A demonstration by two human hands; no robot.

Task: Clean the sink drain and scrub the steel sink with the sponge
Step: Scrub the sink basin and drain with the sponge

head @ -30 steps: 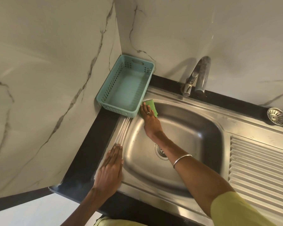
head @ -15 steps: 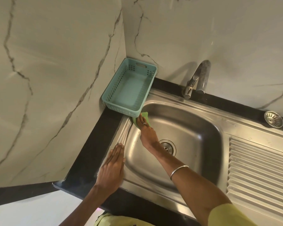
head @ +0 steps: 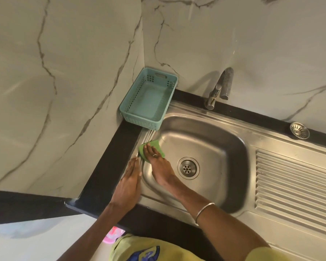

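The steel sink (head: 220, 147) fills the middle of the view, with its round drain (head: 188, 168) in the bowl's floor. My right hand (head: 158, 162) presses a green sponge (head: 154, 146) flat against the bowl's left wall, just under the rim. My left hand (head: 129, 183) lies flat with fingers together on the sink's left rim, beside the right hand, and holds nothing. The drain strainer (head: 299, 130) sits out of the drain on the black counter at the back right.
A teal plastic basket (head: 149, 99) stands in the corner at the back left, touching the sink's rim. The tap (head: 220, 87) rises behind the bowl. A ribbed draining board (head: 294, 185) lies to the right. Marble walls close the left and back.
My right hand has slid the sponge from the bowl's back-left corner near the basket forward along the left wall, toward my left hand. The left hand has stayed on the rim.
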